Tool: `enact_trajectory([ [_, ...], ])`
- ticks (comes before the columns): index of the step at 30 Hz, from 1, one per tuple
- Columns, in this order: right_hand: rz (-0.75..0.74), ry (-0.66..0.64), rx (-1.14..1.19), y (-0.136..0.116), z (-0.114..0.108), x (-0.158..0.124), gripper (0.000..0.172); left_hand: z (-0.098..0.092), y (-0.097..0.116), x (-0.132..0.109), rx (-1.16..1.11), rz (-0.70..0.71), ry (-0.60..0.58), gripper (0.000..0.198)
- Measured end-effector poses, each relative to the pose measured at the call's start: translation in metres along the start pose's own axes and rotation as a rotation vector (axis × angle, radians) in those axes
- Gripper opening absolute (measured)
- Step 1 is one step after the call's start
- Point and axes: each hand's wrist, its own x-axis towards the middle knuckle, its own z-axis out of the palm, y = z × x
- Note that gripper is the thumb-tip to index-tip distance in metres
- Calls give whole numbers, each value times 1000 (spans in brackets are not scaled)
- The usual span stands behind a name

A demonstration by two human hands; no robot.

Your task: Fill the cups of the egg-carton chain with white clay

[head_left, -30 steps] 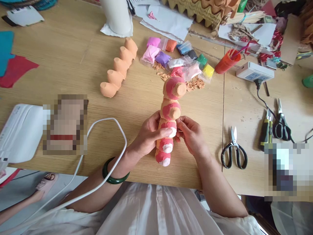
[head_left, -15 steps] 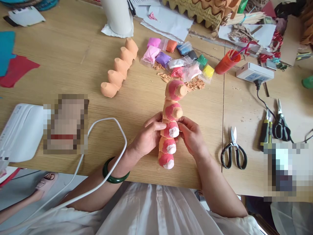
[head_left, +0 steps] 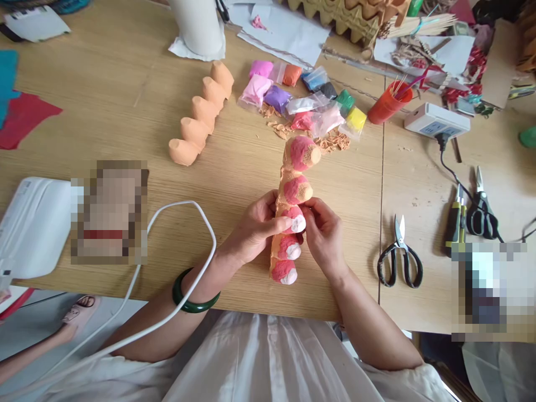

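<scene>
A strip of joined egg-carton cups (head_left: 298,191), coloured orange and pink-red, stands lengthwise between my hands near the table's front edge. White lumps cap its three nearest cups. My left hand (head_left: 263,226) grips the strip from the left, its thumb lying across the middle cup by the white lump (head_left: 298,224). At the right side of that same cup, my right hand (head_left: 322,231) has its fingers bent together against the strip; its fingertips are partly hidden. A second strip, plain orange (head_left: 203,113), lies farther back on the left.
Bags of coloured clay (head_left: 276,98) and orange scraps (head_left: 335,141) lie beyond the strip. Black-handled scissors (head_left: 400,254) are at the right, near a red cup (head_left: 387,103) and power strip (head_left: 438,120). A white cable (head_left: 201,209) loops over my left forearm.
My left thumb has moved right, onto the middle cup beside its white lump. My right fingers have drawn closer together, and the strip has tilted slightly. The view has shifted a little.
</scene>
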Motion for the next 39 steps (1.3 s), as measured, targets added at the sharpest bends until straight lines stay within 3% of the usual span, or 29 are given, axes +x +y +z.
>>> enact_trajectory([
  [9, -94, 9, -108, 3, 1, -3, 13, 6, 6, -2, 23, -43, 7, 35],
  [15, -33, 3, -117, 3, 2, -4, 14, 5, 4, -3, 39, -10, 71, 28],
  [27, 26, 3, -63, -3, 3, -7, 14, 2, 2, -1, 69, -43, -11, 34],
  [31, 13, -4, -102, -3, 4, -6, 15, 2, -1, -2, 84, -35, 18, 42],
  [39, 6, 28, -50, 0, 3, -5, 15, 7, 4, -3, 63, -35, 6, 34],
])
